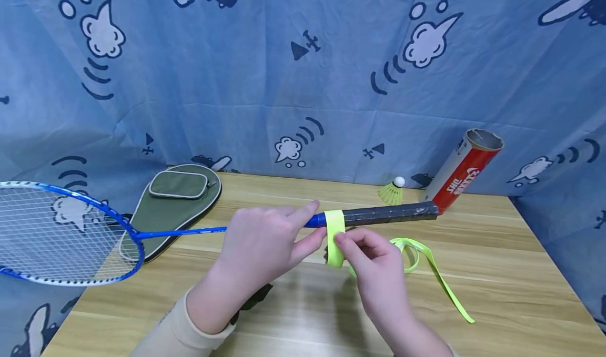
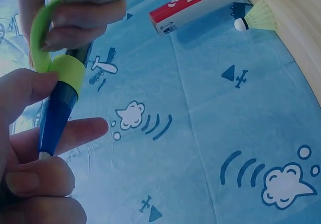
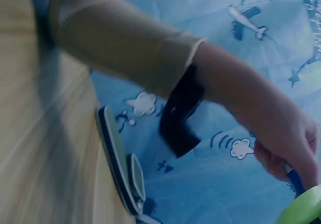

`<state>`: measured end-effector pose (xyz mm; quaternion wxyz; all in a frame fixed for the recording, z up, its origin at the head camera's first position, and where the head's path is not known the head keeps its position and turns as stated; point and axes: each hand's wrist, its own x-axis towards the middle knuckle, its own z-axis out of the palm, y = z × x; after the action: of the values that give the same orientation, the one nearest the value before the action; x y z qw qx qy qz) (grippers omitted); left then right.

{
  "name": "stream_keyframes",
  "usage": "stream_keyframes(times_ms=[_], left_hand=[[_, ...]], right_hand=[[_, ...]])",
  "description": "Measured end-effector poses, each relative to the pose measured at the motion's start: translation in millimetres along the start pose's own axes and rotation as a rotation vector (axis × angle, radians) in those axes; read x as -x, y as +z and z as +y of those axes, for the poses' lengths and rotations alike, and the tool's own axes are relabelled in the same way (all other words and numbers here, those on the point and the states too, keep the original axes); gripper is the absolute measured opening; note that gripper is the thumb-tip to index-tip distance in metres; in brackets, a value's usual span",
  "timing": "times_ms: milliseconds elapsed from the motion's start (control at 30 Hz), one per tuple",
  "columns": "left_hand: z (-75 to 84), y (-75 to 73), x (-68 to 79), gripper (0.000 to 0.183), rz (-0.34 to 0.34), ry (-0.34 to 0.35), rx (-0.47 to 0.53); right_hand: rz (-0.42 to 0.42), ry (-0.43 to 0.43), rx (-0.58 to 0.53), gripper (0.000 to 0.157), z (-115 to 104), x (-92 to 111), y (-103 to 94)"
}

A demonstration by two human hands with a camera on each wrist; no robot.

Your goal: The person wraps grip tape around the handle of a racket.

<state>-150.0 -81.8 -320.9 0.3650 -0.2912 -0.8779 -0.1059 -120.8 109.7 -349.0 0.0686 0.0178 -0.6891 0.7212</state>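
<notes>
A badminton racket (image 1: 184, 231) with a blue shaft and dark handle is held above the table, its head to the left. My left hand (image 1: 265, 238) grips it at the blue cone below the handle, fingers curled round it in the left wrist view. Bright yellow-green grip tape (image 1: 335, 241) loops round the handle's start by the cone. Thumb and fingers of my right hand (image 1: 379, 267) pinch the hanging part of that tape. The tape's loose tail (image 1: 442, 278) trails onto the table at the right. In the left wrist view, my left thumb (image 2: 37, 86) touches the wrapped tape.
On the wooden table (image 1: 293, 315) a green racket cover (image 1: 175, 204) lies at the back left, partly behind the racket head. A yellow shuttlecock (image 1: 392, 191) and a red and white shuttlecock tube (image 1: 466, 167) stand at the back right. A patterned blue cloth (image 1: 331, 83) hangs behind.
</notes>
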Motion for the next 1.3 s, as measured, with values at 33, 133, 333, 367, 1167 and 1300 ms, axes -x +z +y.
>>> stream_keyframes(times_ms=[33, 133, 333, 367, 1167, 1300], left_hand=[[-0.1, -0.5, -0.2, 0.031, -0.004, -0.004, 0.014], [0.0, -2.6, -0.9, 0.028, -0.023, -0.016, 0.059], [1.3, -6.4, -0.6, 0.024, -0.055, -0.033, 0.114], [1.5, -7.0, -0.3, 0.024, -0.061, -0.035, 0.117], [5.5, -17.0, 1.9, 0.043, -0.159, -0.074, 0.166], [3.5, -19.1, 1.7, 0.044, -0.209, -0.068, 0.166]], right_hand=[[0.006, -0.037, 0.009, 0.009, 0.7, 1.1, 0.3], [0.023, -0.120, -0.004, 0.005, 2.4, 2.4, 1.5], [0.091, -0.191, -0.002, 0.007, 4.8, 2.6, 3.0], [0.100, -0.195, 0.004, 0.007, 5.4, 2.9, 3.3], [0.034, -0.423, -0.139, 0.027, 24.0, 3.6, 3.9], [-0.054, -0.304, -0.203, 0.039, 22.1, 1.6, 2.6]])
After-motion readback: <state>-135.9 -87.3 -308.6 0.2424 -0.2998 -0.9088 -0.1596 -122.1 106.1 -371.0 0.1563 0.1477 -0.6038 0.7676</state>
